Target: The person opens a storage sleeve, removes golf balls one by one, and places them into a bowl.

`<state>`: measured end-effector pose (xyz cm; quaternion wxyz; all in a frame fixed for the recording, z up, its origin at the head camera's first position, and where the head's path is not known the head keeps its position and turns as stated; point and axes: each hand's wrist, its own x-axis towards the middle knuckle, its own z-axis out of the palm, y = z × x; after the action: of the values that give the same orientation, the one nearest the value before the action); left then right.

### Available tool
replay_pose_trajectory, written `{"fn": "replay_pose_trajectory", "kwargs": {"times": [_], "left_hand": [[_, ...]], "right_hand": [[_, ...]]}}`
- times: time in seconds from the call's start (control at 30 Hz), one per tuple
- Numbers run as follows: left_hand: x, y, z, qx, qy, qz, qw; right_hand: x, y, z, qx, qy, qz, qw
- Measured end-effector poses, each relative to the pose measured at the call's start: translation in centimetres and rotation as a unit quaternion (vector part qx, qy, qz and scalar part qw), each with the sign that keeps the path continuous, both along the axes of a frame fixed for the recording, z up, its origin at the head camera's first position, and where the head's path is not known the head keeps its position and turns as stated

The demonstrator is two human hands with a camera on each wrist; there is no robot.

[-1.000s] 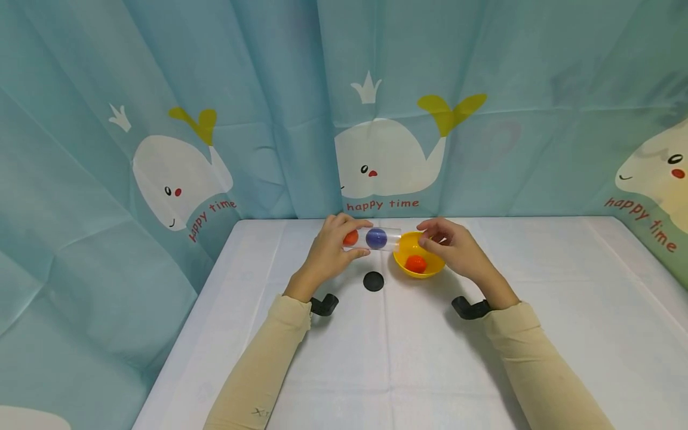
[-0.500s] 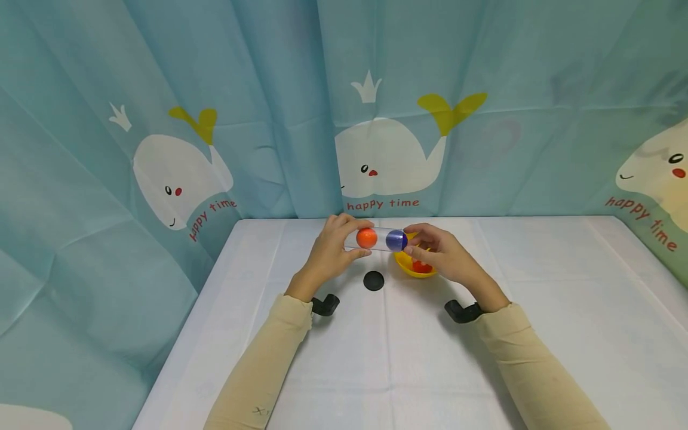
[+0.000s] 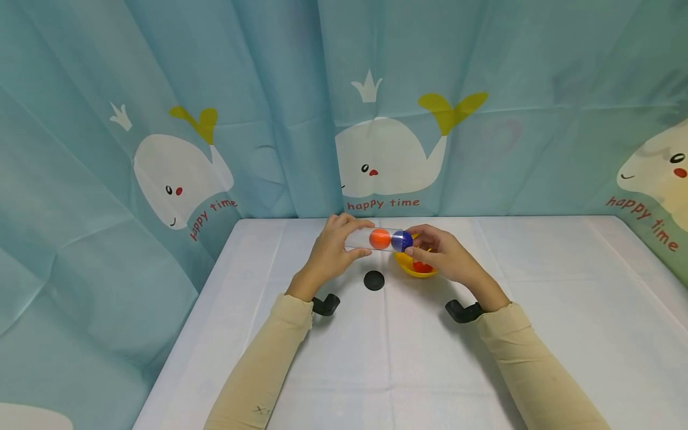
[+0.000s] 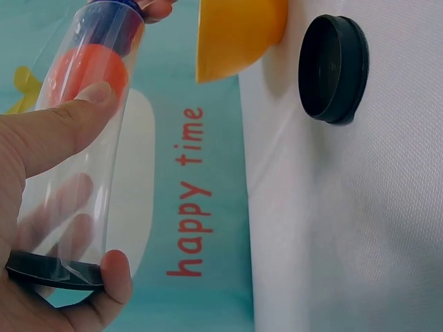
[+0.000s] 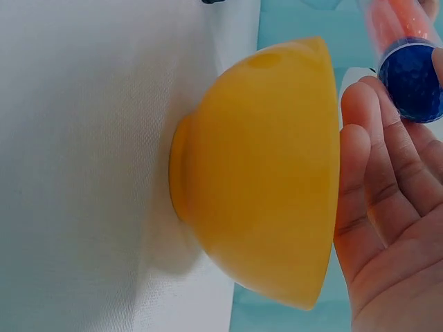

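My left hand (image 3: pixel 329 254) grips a clear plastic tube (image 3: pixel 361 239), held level above the table; its black-capped end (image 4: pixel 48 270) lies in my palm. Inside are an orange ball (image 3: pixel 379 239) and a blue ball (image 3: pixel 401 240), touching each other. The blue ball (image 5: pixel 410 79) sits at the tube's open mouth. My right hand (image 3: pixel 446 255) is at that mouth, thumb and fingertips (image 5: pixel 360 117) pinching the blue ball. Just below stands a yellow bowl (image 5: pixel 270 173), its rim (image 3: pixel 404 263) partly hidden by my right hand, with another orange ball (image 3: pixel 423 267) in it.
A black round lid (image 3: pixel 374 280) lies flat on the white tablecloth (image 3: pixel 387 358) in front of the tube, left of the bowl (image 4: pixel 235 34). A blue whale-print curtain (image 3: pixel 376 107) closes off the table's back and sides.
The two balls have rolled rightward along the tube to its open end. My right hand has left the bowl and come up to the tube's mouth, onto the blue ball.
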<state>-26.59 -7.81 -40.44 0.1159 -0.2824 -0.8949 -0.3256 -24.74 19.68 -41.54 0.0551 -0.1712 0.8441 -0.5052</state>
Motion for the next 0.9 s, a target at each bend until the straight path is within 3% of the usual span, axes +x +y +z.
{"fn": "replay_pose_trajectory", "kwargs": {"times": [0.9], "left_hand": [[-0.18,-0.21,0.07,0.004,0.004,0.007,1.0000]], "right_hand": [[-0.20,0.32,-0.33,0.012,-0.002,-0.006,1.000]]}}
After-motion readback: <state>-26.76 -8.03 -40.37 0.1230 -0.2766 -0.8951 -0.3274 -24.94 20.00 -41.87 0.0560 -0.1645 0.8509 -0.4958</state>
